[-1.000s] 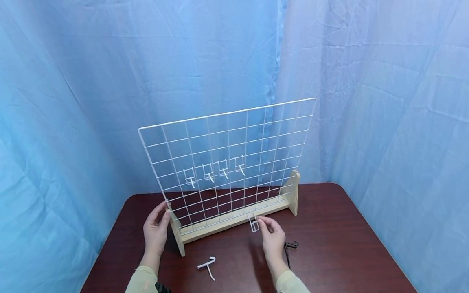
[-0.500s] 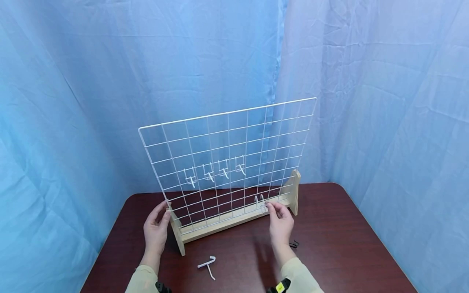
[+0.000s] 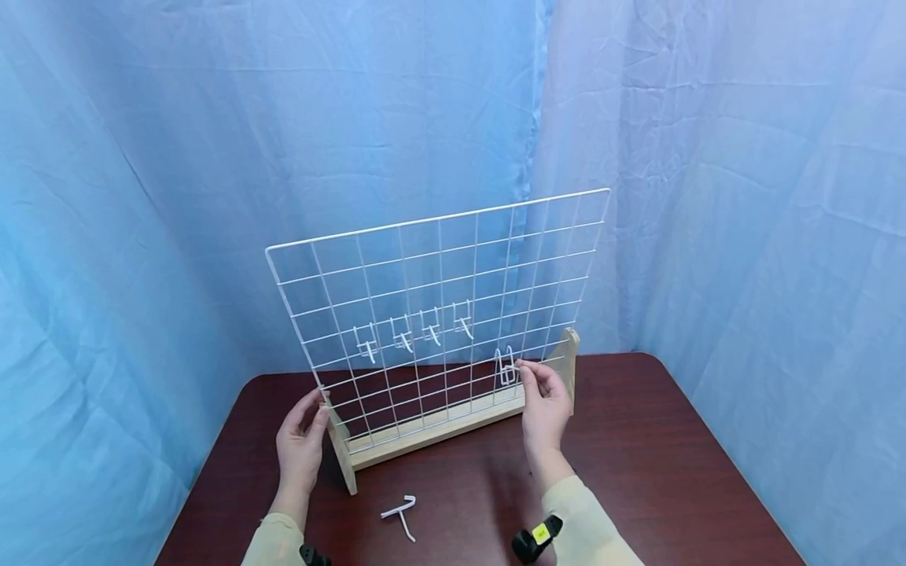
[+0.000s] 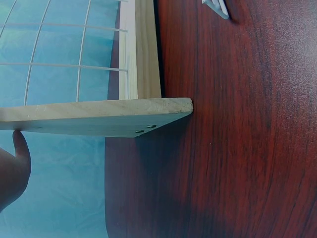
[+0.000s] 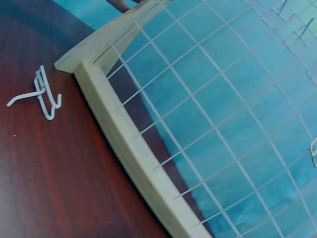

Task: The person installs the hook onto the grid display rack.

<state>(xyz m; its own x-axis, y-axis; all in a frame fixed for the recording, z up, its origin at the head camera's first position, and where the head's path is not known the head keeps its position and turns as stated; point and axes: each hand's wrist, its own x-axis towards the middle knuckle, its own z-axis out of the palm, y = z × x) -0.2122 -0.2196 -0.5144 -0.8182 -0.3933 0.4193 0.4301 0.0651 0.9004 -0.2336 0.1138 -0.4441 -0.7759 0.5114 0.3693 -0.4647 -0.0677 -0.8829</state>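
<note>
Pale blue fabric curtains point(image 3: 425, 118) back a dark red wood-grain tabletop point(image 3: 672, 456). The right hand point(image 3: 546, 409) pinches a white wire hook point(image 3: 506, 373) between narrowed fingers, before the lower right of a white wire grid panel point(image 3: 439, 218) (contact unclear). 4 similar hooks point(image 3: 464, 324) hang mid-panel; 1 loose white hook point(image 3: 403, 515) lies in front. The left hand point(image 3: 300, 444) pinches the panel's pale wooden stand point(image 3: 439, 431) at its left end.
</note>
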